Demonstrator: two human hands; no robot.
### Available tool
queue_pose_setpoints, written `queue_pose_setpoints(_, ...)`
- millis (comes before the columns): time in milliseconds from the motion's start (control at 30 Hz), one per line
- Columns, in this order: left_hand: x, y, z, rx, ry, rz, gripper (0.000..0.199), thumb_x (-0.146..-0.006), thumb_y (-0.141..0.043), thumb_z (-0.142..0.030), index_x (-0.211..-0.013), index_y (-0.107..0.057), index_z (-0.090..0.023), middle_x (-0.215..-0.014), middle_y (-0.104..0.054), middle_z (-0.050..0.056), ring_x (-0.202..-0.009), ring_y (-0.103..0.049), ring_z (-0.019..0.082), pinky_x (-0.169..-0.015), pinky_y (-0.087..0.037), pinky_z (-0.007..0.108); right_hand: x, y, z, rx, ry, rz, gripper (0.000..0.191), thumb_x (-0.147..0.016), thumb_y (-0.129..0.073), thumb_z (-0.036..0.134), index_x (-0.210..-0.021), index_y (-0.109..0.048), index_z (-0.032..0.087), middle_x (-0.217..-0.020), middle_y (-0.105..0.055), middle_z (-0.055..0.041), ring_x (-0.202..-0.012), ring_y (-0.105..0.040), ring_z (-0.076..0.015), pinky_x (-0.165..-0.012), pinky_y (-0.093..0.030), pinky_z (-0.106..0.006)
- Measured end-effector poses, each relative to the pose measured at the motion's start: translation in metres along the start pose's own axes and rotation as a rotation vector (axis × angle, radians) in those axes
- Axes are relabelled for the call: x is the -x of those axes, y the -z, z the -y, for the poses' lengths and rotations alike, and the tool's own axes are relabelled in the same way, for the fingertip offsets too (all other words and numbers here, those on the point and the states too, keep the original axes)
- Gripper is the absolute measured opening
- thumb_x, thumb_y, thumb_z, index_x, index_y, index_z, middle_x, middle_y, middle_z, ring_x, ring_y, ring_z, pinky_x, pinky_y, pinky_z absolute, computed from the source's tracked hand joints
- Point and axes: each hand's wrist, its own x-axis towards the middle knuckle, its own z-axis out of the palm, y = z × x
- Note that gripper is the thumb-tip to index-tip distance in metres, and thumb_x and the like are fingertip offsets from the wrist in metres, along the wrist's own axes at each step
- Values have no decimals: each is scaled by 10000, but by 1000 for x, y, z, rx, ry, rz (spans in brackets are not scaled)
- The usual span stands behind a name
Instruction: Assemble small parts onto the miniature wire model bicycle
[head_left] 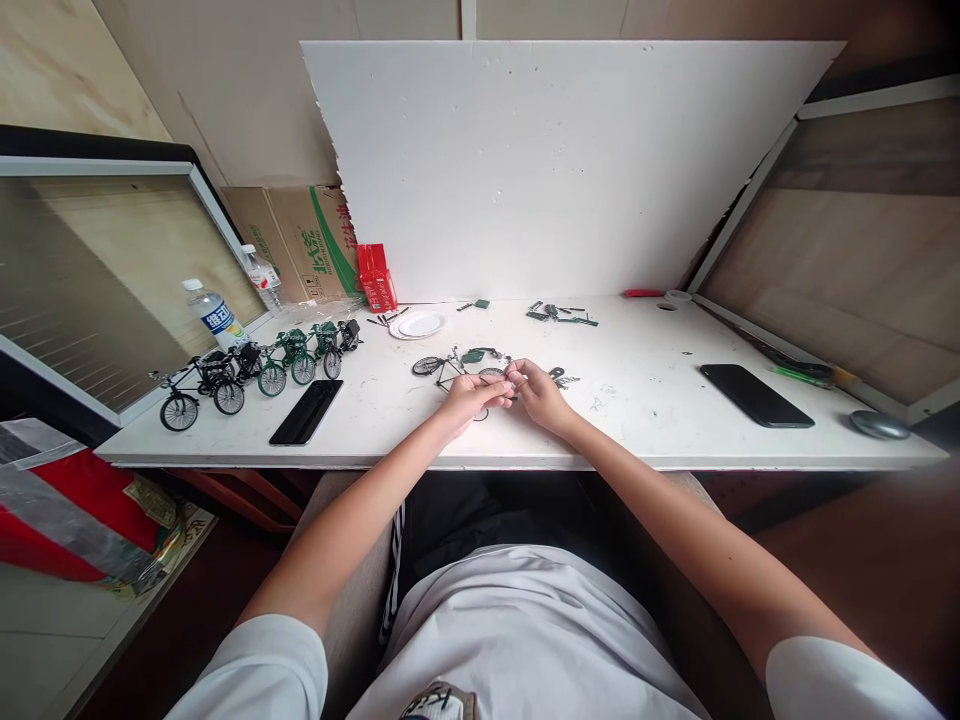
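My left hand (478, 393) and my right hand (537, 392) meet over the middle of the table, fingertips pinched together. Whatever small dark piece lies between them is mostly covered by the fingers. Just behind and left of my left hand is part of a miniature bicycle, with a thin-spoked wheel (428, 366) and a dark frame (451, 372). A small green part (473, 356) sits beyond the fingers. Close by my right hand lie small dark bicycle parts (559, 377).
Several miniature bicycles (273, 379) stand at the left, near a black phone (306, 413) and a labelled bottle (217, 314). Toward the back are a white plate (417, 324), loose green parts (561, 314) and a red box (376, 278). Another phone (756, 395) and a mouse (879, 425) lie right.
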Motion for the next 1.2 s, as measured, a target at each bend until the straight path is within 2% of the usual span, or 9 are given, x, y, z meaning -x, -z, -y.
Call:
queue_pose_setpoints(200, 0, 0, 2, -35, -19, 28, 474, -734, -987, -436, -1040, -842, -104, -985, -838, 125, -781, -781, 157, -889, -623, 344, 2, -1, 2, 12, -5, -15, 384, -1081, -525, 641, -1036, -569, 262, -900, -649, -41, -839, -605, -220, -763, -535, -378)
queue_pose_setpoints(400, 4, -8, 3, -144, -138, -26, 567, -709, -988, -510, -1057, -834, -90, -929, -846, 133, -692, -792, 193, -765, -666, 362, 2, 0, 7, -39, 9, -18, 400, -1056, -574, 656, -1013, -579, 259, -908, -636, -34, -808, -607, -207, -782, -540, -387)
queue_pose_setpoints(767, 5, -11, 2, -170, -114, -46, 549, -719, -994, -454, -1068, -816, -69, -939, -849, 156, -636, -779, 177, -666, -645, 307, 1, 1, 10, -73, -35, -9, 427, -1018, -612, 690, -998, -591, 264, -888, -637, -28, -799, -614, -211, -809, -583, -404)
queue_pose_setpoints(967, 7, -13, 0, -160, -111, -45, 537, -741, -981, -459, -1066, -805, -69, -929, -844, 151, -645, -780, 177, -671, -640, 304, 2, 1, 6, -58, -45, -6, 370, -1038, -596, 643, -1024, -579, 274, -897, -641, -30, -808, -633, -222, -820, -592, -423)
queue_pose_setpoints(1200, 6, -13, 2, -192, -114, -63, 489, -762, -970, -418, -1052, -803, -62, -903, -837, 137, -641, -785, 178, -668, -644, 300, 2, 0, 1, 6, 15, 5, 296, -1075, -550, 570, -1046, -544, 275, -890, -614, -20, -796, -616, -212, -789, -557, -405)
